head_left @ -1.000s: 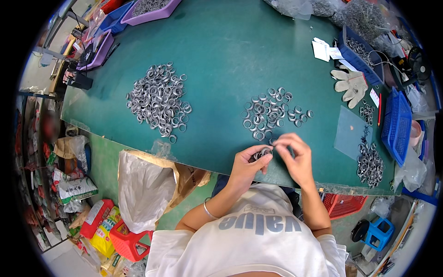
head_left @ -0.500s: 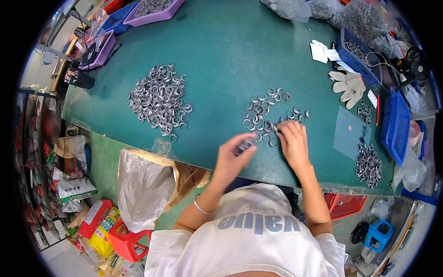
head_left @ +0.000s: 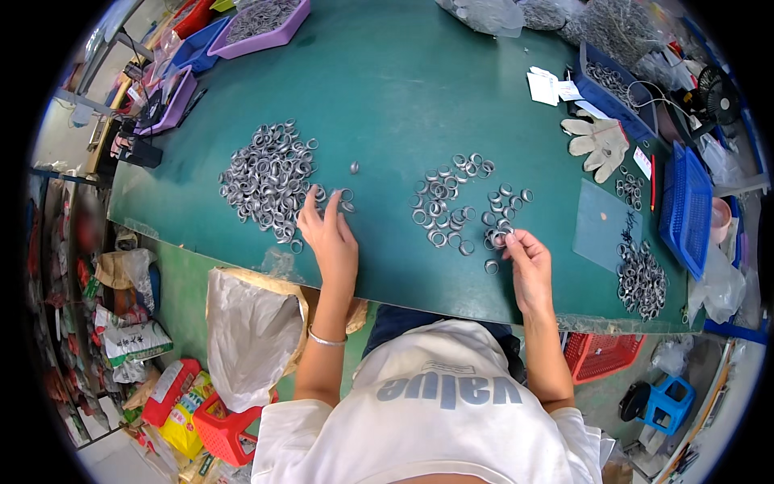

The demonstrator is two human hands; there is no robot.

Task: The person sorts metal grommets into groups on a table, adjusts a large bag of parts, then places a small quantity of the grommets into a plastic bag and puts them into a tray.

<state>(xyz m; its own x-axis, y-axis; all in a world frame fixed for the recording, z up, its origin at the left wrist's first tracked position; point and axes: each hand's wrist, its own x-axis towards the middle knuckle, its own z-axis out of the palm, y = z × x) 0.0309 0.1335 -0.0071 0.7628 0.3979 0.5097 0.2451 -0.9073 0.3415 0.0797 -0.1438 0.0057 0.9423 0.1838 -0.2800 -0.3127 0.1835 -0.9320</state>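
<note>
My left hand (head_left: 329,240) is open, its fingers spread beside the right edge of a big heap of grey metal rings (head_left: 270,173). Around its fingertips lie a few loose rings (head_left: 347,195), and another ring (head_left: 354,167) is a little farther off. With thumb and forefinger pinched together, my right hand (head_left: 530,270) grips a metal ring (head_left: 504,239) at the near right of a smaller, scattered group of rings (head_left: 439,194). A single ring (head_left: 492,266) lies just left of this hand.
The green table (head_left: 387,105) also bears a ring pile (head_left: 642,282) at its right, near a blue sheet (head_left: 601,230). Beyond are a white glove (head_left: 598,145), a blue basket (head_left: 687,211) and a ring-filled blue tray (head_left: 617,89). A paper sack (head_left: 254,331) stands below the front edge.
My left hand has moved left to the big heap and opened, and the rings it carried are out of it. My right hand has shifted slightly right and nearer, now pinching a ring.
</note>
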